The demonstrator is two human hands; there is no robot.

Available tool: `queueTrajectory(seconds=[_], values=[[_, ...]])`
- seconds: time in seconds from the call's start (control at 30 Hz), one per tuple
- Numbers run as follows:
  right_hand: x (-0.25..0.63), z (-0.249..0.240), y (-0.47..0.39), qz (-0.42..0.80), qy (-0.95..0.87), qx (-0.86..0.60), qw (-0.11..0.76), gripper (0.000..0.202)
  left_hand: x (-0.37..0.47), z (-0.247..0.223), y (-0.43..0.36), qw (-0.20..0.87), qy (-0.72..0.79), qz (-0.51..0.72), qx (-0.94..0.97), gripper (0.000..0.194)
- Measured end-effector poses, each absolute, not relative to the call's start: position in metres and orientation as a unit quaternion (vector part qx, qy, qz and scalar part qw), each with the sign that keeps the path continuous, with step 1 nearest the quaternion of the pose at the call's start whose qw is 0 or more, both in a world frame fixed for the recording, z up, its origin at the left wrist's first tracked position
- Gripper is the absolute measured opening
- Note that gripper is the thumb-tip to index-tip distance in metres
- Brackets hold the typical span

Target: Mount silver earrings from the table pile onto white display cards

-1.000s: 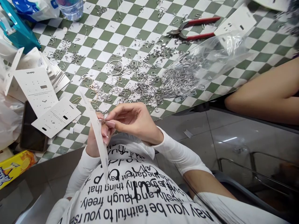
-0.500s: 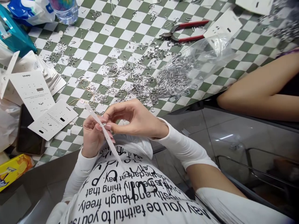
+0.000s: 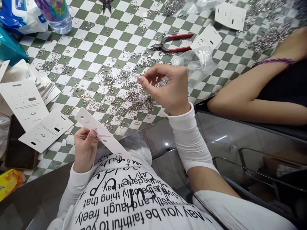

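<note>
My left hand [image 3: 86, 145] pinches a white earring card [image 3: 104, 132] by its near side, between thumb and fingers. The card is tilted, with small holes and print on its face. My right hand [image 3: 168, 86] is over the heap of small silver jewellery pieces [image 3: 136, 99], thumb and index fingertips brought together. Whatever is between those fingertips is too small to make out. Behind that hand lies a clear plastic bag [image 3: 203, 65], its contents partly hidden by the hand.
Red-handled pliers [image 3: 177, 43] lie beyond the heap, beside another card [image 3: 207, 36]. To the left are stacked cards [image 3: 45, 84], a dark phone [image 3: 20, 147] and a bottle [image 3: 59, 19]. Another person's arm [image 3: 242, 92] rests at the right table edge.
My right hand has left the card and moved up and right over the silver pieces. My left hand keeps the card, now turned with its face more visible. The view has shifted somewhat.
</note>
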State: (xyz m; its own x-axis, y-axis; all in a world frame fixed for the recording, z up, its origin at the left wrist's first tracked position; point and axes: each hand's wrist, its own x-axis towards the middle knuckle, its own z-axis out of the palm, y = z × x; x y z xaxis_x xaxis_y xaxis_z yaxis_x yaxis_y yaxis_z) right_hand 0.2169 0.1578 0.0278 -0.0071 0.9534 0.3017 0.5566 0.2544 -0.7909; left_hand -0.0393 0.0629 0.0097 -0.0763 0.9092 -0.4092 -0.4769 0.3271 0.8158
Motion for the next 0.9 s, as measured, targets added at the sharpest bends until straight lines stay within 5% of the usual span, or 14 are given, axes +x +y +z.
queueTrajectory(seconds=[0.53, 0.7, 0.9], values=[[0.186, -0.009, 0.191, 0.316, -0.739, -0.508, 0.308, 0.008, -0.057, 0.013, 0.075, 0.647, 0.476, 0.563, 0.197, 0.038], [0.182, -0.016, 0.188, 0.238, -0.781, -0.501, 0.286, 0.009, -0.057, 0.013, 0.077, 0.692, 0.429, 0.556, 0.165, 0.039], [0.181, -0.002, 0.173, 0.288, -0.746, -0.456, 0.39, 0.006, -0.053, 0.008, 0.075, 0.753, 0.384, 0.523, 0.104, 0.032]])
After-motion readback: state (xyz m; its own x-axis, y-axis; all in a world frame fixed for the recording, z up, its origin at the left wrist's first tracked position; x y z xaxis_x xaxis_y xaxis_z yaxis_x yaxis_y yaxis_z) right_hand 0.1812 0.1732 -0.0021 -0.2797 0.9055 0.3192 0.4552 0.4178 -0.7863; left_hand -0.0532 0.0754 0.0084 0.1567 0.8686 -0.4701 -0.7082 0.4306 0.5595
